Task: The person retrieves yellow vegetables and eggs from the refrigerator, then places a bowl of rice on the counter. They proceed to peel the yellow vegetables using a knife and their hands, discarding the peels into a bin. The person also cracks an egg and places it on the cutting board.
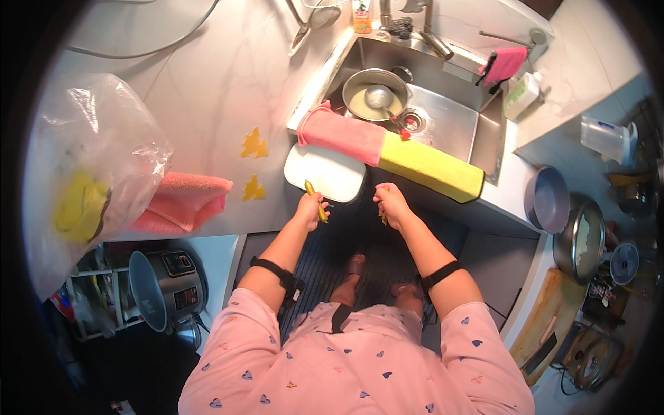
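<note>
My left hand (310, 211) grips a slim, olive-yellow stick-like thing (317, 201), its two ends showing past my fingers. What it is exactly, I cannot tell. To the right, my right hand (392, 206) is closed around a yellowish piece (384, 220), mostly hidden by the fingers. Just beyond my left hand is a white rectangular bin lid or container (326, 174) at the counter's edge. A pink towel (342, 134) and a yellow cloth (433, 165) lie along the front rim of the sink, beyond both hands.
In the steel sink (446, 109) stands a pot (358, 106) of pale liquid with a ladle (379, 96). A plastic bag (98, 140) and a folded pink cloth (187, 199) are at left. At right are a grey bowl (547, 199), a steel bowl (583, 233) and a wooden cutting board (550, 316).
</note>
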The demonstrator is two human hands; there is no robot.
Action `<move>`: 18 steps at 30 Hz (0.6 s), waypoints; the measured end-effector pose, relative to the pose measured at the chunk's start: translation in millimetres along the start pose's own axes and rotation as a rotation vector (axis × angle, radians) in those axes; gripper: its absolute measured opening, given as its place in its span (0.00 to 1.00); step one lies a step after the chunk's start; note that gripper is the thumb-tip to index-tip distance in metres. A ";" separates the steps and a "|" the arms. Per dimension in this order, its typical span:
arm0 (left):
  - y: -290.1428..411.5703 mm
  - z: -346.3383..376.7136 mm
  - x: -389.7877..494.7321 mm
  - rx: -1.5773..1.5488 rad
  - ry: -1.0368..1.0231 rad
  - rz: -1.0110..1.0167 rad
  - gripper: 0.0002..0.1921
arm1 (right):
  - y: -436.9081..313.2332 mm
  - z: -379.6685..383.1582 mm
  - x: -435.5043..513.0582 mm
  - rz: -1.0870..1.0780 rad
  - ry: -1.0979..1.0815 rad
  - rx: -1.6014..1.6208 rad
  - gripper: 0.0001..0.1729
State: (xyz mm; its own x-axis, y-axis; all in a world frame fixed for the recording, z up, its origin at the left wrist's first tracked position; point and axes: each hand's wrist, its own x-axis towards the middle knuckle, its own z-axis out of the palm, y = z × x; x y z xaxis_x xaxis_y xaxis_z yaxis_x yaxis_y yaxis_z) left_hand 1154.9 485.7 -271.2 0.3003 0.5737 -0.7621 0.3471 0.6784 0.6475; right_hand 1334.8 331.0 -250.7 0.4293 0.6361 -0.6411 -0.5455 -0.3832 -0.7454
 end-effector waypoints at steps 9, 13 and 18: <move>-17.7 10.4 47.7 -0.296 0.105 -0.006 0.18 | 22.9 -5.3 11.4 0.050 0.021 0.075 0.16; -10.5 12.8 36.1 -0.376 0.072 0.117 0.13 | 16.2 -9.1 7.7 0.027 -0.009 0.199 0.20; -21.6 -8.7 13.4 -0.270 0.064 0.185 0.11 | -3.9 -0.7 17.7 -0.042 -0.063 0.327 0.23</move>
State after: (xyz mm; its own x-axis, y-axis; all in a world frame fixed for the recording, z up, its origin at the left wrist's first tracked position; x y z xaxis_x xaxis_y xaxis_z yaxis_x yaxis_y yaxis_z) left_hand 1143.7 482.7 -295.4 0.2766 0.7202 -0.6362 0.0419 0.6524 0.7567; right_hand 1345.1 343.2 -259.3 0.4162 0.6912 -0.5908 -0.7350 -0.1268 -0.6661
